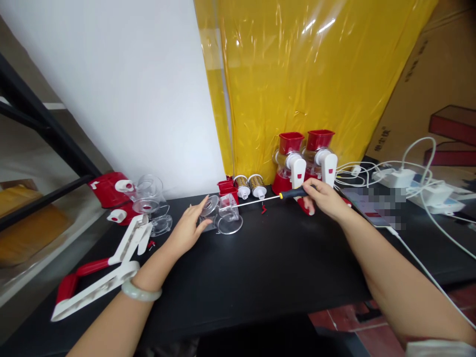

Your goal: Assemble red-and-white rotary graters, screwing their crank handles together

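Note:
My right hand [323, 199] is closed around the dark handle of a screwdriver [292, 193]. Its long shaft points left, and the tip ends beside a clear plastic housing [229, 225]. My left hand [191, 225] has its fingers spread against the left side of another clear plastic part [209, 208], close to that housing. Behind them sit red hoppers [227, 188] and two metal grater drums [256, 186] with white ends. A small red piece [264, 209] lies on the black table [253, 277].
Two assembled red and white graters [292, 158] stand at the back. White crank arms [128, 243], red bases [109, 191] and clear housings [148, 191] lie left. A phone [368, 206], cables and power strips [401, 178] are on the right.

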{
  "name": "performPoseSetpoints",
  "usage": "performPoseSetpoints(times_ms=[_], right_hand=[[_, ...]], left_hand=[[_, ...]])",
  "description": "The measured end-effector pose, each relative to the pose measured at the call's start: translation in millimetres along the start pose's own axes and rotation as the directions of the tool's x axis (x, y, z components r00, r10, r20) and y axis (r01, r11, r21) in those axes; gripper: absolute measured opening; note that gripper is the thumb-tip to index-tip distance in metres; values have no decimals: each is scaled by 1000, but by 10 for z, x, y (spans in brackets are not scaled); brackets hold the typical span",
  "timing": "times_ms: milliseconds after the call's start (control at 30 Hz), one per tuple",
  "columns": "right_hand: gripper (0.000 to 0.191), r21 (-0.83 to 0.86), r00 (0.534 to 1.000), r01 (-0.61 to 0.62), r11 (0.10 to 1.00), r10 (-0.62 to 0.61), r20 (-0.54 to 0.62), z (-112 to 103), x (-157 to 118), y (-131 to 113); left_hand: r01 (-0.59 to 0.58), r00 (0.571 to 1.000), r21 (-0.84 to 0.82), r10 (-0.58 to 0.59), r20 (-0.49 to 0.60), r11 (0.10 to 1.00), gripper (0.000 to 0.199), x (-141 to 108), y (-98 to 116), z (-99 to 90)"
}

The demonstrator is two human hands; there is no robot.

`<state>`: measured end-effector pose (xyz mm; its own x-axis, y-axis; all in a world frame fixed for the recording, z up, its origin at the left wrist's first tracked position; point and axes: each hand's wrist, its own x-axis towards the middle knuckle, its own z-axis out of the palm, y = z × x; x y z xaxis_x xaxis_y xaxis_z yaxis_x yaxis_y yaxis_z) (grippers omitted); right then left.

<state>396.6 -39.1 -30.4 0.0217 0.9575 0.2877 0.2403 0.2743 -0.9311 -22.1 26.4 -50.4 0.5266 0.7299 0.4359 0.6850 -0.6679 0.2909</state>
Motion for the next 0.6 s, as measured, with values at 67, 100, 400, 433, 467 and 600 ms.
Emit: performPoseSetpoints(times_ms=[67,100,400,433,467,600], right_hand=[[43,-55,997,-20,998,17,-71,30,8,-8],[43,-30,996,-7,1000,4,-93,47,11,-17],[36,35,999,50,998,-49,-23,23,-9,-47],[37,-6,999,27,1000,-27,-41,24,-2,-31],[38,-16,998,11,1000,-12,-59,31,6,-19],[39,182,993,100,978,-86,-86,84,20,-33]], left_hand=[[-9,1000,4,9,4,1000,67,-1,-1,-1],[-7,1000,7,7,6,1000,67,-1,-2,-1],[12,1000,17,-12,12,1000,66,-6,3,-6],[11,1000,17,-11,12,1000,66,-6,7,-7],[11,1000,17,-11,12,1000,66,-5,10,-7],[17,1000,21,-17,6,1000,66,-5,18,-9]])
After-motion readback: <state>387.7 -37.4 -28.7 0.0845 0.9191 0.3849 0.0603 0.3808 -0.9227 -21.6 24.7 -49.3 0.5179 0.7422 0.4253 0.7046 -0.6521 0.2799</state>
